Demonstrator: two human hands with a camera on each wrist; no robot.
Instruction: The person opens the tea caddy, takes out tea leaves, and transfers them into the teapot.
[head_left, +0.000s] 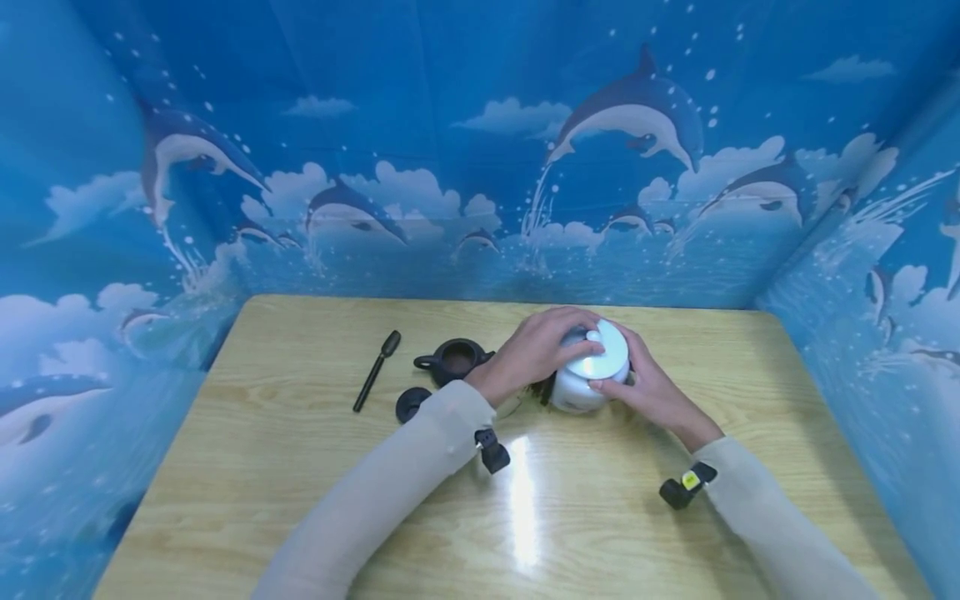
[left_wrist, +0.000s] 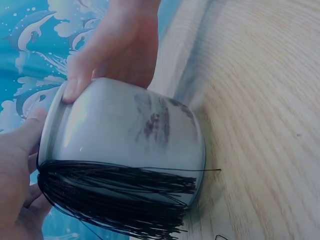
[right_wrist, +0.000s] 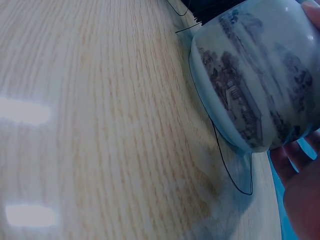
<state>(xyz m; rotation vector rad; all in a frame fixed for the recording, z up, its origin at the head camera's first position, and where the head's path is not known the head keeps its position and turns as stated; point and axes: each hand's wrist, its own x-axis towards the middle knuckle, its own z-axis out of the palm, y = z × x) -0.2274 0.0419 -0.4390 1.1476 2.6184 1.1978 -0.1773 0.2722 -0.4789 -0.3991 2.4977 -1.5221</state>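
A white porcelain jar (head_left: 576, 395) with a dark painted landscape stands on the table under both hands. Its pale round lid (head_left: 613, 357), with a small knob, sits on top. My left hand (head_left: 534, 352) pinches the lid, thumb on its upper face beside the knob; its other fingers are partly hidden behind. From the right side my right hand (head_left: 654, 392) grips the jar's body, thumb near the rim at the front. A black tassel (left_wrist: 120, 197) of thin strands hangs down the jar's left side. Thin dark cord loops by the base in the right wrist view.
Left of the jar stand a dark open teapot (head_left: 441, 367), partly behind the left wrist, and a small black round lid (head_left: 410, 406). Farther left lies a black spoon-like utensil (head_left: 375, 372). Dolphin-print curtains (head_left: 420, 125) enclose the back and sides of the wooden table (head_left: 600, 517).
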